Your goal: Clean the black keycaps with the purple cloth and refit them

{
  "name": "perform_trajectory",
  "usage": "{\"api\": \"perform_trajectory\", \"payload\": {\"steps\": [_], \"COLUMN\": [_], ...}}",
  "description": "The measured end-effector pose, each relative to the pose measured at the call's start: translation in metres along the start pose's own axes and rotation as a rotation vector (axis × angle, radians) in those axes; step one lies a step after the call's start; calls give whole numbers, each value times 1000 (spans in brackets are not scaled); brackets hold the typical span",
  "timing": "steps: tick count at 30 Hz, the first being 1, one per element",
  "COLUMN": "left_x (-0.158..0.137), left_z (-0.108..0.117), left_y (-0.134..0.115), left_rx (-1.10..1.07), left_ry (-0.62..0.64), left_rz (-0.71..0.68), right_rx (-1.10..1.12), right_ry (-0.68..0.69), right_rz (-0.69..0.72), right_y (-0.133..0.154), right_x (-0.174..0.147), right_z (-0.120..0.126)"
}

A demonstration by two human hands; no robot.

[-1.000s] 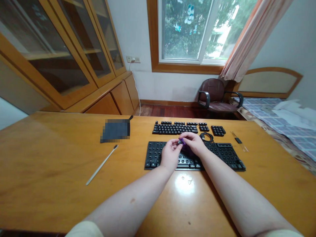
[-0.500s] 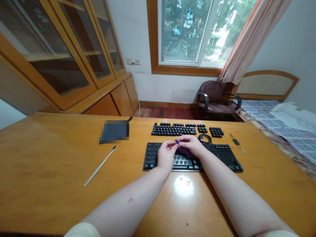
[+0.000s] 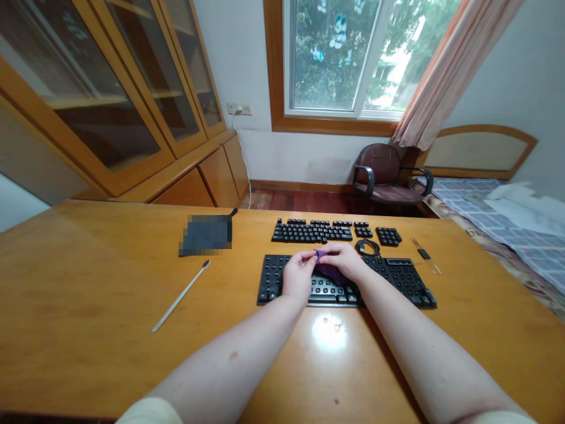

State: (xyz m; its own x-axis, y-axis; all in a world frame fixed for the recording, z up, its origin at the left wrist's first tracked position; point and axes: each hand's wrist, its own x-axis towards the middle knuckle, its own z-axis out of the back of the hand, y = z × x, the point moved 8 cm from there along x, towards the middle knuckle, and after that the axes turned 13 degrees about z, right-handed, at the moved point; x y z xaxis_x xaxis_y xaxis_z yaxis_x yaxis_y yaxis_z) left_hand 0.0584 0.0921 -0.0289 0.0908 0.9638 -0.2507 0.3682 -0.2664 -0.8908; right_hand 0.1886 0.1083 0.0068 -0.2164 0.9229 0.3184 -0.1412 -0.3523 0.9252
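Taking the clock from the hands, with 12 pointing away from the person, the main change is at the pinch: 1 second ago a small pale-faced piece showed between the fingertips, and now a purple cloth (image 3: 329,271) closes round that spot, so the piece is barely visible, if at all. The left hand (image 3: 298,274) has its fingers pinched at the cloth's 9 o'clock side; the right hand (image 3: 346,259) grips the same fold from 3 o'clock, with loose cloth drooping toward 5 over the keyboard (image 3: 401,282), which lies on the worktop (image 3: 88,294) with most of its caps off. Judging by this, the work has gone from presenting the piece to rubbing it inside the cloth, likely a keycap being wiped. The rows of black keycaps (image 3: 311,234) at 12 o'clock look unaltered, as do the coiled cable (image 3: 362,248) between 2 and 3, the wire tool (image 3: 424,254) at 3, the brush (image 3: 179,298) between 8 and 9, and the pixelated dark pouch (image 3: 205,235) between 9 and 10
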Motion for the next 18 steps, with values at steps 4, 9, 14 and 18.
{"api": "perform_trajectory", "payload": {"steps": [4, 9, 14, 18], "left_x": [1, 0, -1, 0], "left_z": [1, 2, 2, 0], "left_y": [2, 1, -1, 1], "left_rx": [-30, -42, 12, -17], "left_ry": [-5, -7, -15, 1], "left_rz": [27, 24, 0, 15], "right_rx": [-14, 53, 23, -36], "right_ry": [-60, -82, 11, -24], "right_rz": [-12, -56, -32, -7], "right_y": [-2, -6, -6, -3], "right_x": [0, -2, -1, 0], "right_z": [5, 2, -4, 2]}}
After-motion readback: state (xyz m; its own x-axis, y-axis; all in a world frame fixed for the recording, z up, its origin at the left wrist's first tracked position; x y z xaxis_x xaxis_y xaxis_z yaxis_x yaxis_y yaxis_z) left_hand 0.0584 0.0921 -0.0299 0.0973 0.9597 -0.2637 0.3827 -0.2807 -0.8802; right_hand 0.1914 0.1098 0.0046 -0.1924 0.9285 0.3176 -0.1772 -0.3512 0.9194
